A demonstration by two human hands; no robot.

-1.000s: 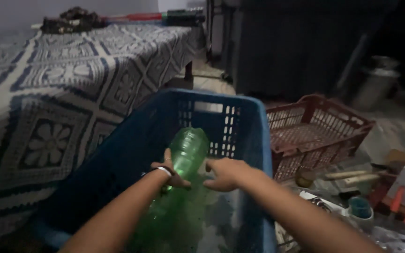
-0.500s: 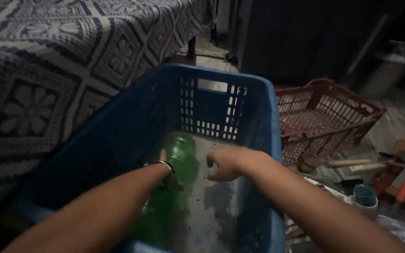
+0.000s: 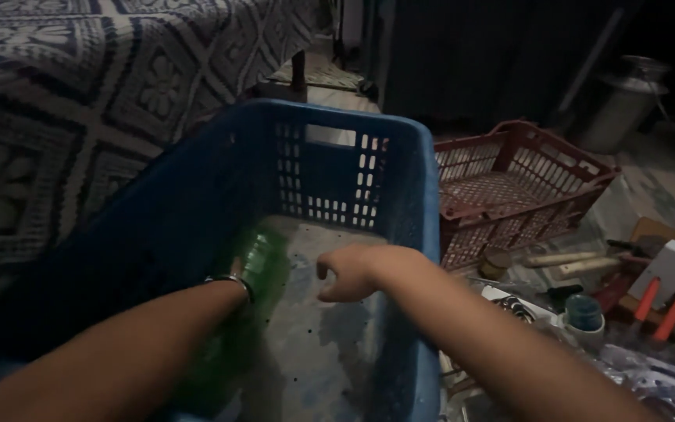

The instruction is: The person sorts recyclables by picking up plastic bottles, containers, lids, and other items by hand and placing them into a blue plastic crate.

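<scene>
From the head view I look down into a blue plastic crate (image 3: pixel 400 195) with slotted walls and a grey, speckled floor. A green plastic bottle (image 3: pixel 255 270) lies lengthwise along the crate's left wall, its cap end toward the far wall. My left hand (image 3: pixel 237 285) is at the bottle, but the wrist and its thin bangle hide the fingers, so I cannot tell whether they grip it. My right hand (image 3: pixel 353 272) hovers over the middle of the crate floor, apart from the bottle, its fingers loosely curled and holding nothing. Just beyond the crate's right wall sits a red-brown slotted basket (image 3: pixel 525 184). A patterned bedspread (image 3: pixel 80 101) covers the bed along the crate's left side.
</scene>
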